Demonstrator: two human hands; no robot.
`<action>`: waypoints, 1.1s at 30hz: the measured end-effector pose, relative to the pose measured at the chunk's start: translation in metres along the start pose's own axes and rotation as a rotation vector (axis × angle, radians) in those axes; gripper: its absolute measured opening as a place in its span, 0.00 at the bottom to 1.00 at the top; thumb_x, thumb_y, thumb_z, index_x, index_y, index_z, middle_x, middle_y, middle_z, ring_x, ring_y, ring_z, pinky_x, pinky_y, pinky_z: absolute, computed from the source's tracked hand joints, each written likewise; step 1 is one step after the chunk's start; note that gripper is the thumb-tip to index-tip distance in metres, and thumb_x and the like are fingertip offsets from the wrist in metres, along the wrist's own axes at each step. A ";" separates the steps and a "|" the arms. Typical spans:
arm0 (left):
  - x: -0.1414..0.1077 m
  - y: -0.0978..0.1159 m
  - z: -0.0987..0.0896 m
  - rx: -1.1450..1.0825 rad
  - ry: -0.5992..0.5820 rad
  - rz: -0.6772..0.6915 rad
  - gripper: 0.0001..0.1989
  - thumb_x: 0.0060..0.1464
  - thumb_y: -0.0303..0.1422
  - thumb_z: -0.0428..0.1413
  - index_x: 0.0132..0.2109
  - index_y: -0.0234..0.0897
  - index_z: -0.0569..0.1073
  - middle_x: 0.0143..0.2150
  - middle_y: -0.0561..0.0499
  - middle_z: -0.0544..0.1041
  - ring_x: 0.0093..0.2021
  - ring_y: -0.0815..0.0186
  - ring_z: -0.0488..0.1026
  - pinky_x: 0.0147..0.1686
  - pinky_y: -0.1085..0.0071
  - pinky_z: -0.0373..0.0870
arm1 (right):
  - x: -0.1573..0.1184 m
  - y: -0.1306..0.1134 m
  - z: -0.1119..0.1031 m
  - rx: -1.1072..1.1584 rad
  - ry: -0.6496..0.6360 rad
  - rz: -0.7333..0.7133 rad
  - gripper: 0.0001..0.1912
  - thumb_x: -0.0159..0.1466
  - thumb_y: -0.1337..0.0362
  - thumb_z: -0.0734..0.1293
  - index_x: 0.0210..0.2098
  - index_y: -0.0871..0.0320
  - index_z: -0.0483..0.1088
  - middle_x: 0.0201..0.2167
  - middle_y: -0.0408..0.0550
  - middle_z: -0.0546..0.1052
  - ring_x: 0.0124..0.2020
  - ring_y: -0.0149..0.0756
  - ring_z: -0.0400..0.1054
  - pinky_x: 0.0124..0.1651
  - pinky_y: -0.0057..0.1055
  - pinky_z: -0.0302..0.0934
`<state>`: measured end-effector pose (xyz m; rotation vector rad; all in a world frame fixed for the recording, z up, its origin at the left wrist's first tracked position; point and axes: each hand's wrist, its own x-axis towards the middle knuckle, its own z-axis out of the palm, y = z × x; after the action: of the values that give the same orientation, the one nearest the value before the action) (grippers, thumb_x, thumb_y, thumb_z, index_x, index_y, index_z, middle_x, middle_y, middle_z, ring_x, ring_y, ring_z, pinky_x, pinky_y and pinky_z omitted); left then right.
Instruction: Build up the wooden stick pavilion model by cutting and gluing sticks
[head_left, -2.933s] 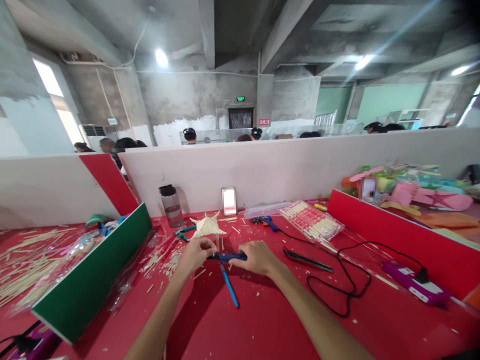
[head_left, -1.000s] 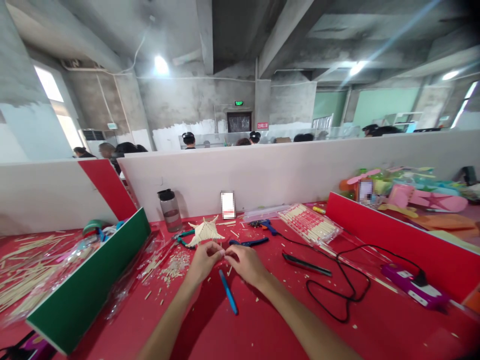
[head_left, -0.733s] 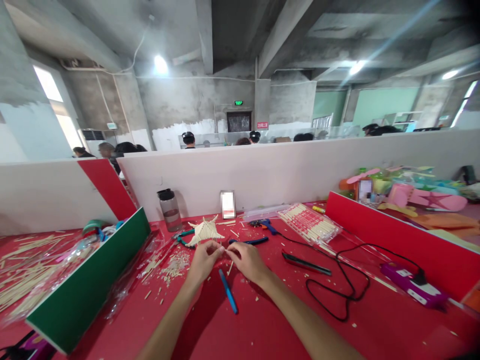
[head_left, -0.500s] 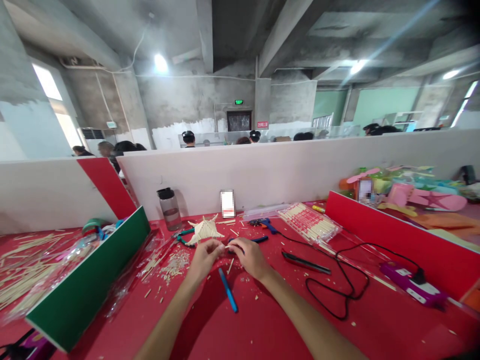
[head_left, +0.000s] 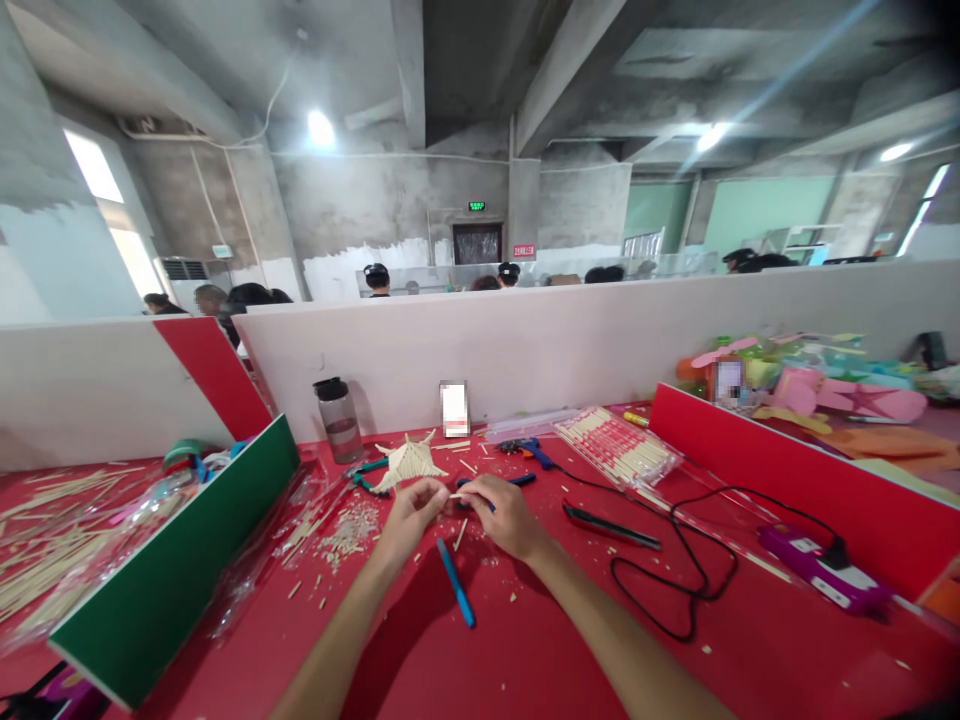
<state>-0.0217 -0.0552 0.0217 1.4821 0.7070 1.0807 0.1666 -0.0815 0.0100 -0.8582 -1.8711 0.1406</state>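
Observation:
My left hand (head_left: 413, 511) and my right hand (head_left: 501, 514) meet over the middle of the table, fingers closed in a pinch. A short pale wooden stick (head_left: 454, 496) spans the gap between their fingertips, its ends hidden by the fingers. Just beyond the left hand lies a star-like piece built of wooden sticks (head_left: 412, 459), beside a green-handled tool (head_left: 365, 476). Behind the right hand a dark blue handle (head_left: 523, 480) shows, the rest covered. A blue pen (head_left: 456, 583) lies below the hands, close to another loose stick (head_left: 460, 534).
Stick offcuts (head_left: 351, 530) are scattered at left, before a green divider (head_left: 187, 560). A blue glue gun (head_left: 529, 450), bagged sticks (head_left: 619, 447), black utility knife (head_left: 611, 526), looping cable (head_left: 697, 590) and purple power strip (head_left: 823, 570) lie rightward. A bottle (head_left: 339, 420) and phone (head_left: 454, 409) stand behind.
Both hands stay almost where they were, still pinching the short stick. The fingers have shifted only slightly, and nothing on the table has visibly moved.

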 end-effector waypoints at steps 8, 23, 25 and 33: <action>-0.002 0.007 -0.002 0.092 -0.031 0.065 0.16 0.53 0.43 0.63 0.39 0.33 0.77 0.30 0.50 0.78 0.31 0.67 0.73 0.34 0.73 0.69 | 0.001 -0.004 -0.003 -0.043 0.005 -0.008 0.09 0.71 0.62 0.62 0.40 0.54 0.74 0.34 0.48 0.77 0.36 0.37 0.71 0.42 0.32 0.62; -0.005 0.014 0.007 0.264 0.133 0.251 0.08 0.51 0.36 0.63 0.33 0.35 0.79 0.27 0.51 0.80 0.27 0.66 0.76 0.31 0.73 0.72 | 0.003 -0.012 -0.009 -0.019 0.070 -0.037 0.04 0.68 0.65 0.64 0.39 0.55 0.72 0.34 0.48 0.77 0.36 0.36 0.71 0.40 0.31 0.64; -0.005 0.015 0.007 0.280 0.140 0.259 0.07 0.51 0.36 0.63 0.33 0.35 0.80 0.27 0.51 0.79 0.27 0.65 0.76 0.31 0.72 0.72 | 0.003 -0.012 -0.009 -0.016 0.070 -0.015 0.04 0.68 0.65 0.64 0.39 0.55 0.72 0.33 0.47 0.77 0.34 0.36 0.71 0.38 0.31 0.63; -0.009 0.016 0.006 0.487 0.102 0.315 0.09 0.56 0.37 0.60 0.38 0.37 0.81 0.29 0.49 0.80 0.28 0.64 0.74 0.32 0.71 0.69 | 0.003 -0.010 -0.003 0.028 0.055 0.124 0.05 0.67 0.63 0.64 0.35 0.56 0.71 0.30 0.45 0.75 0.31 0.34 0.68 0.33 0.29 0.61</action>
<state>-0.0217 -0.0695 0.0348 2.0154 0.8695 1.2874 0.1639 -0.0881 0.0184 -0.9497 -1.7612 0.2178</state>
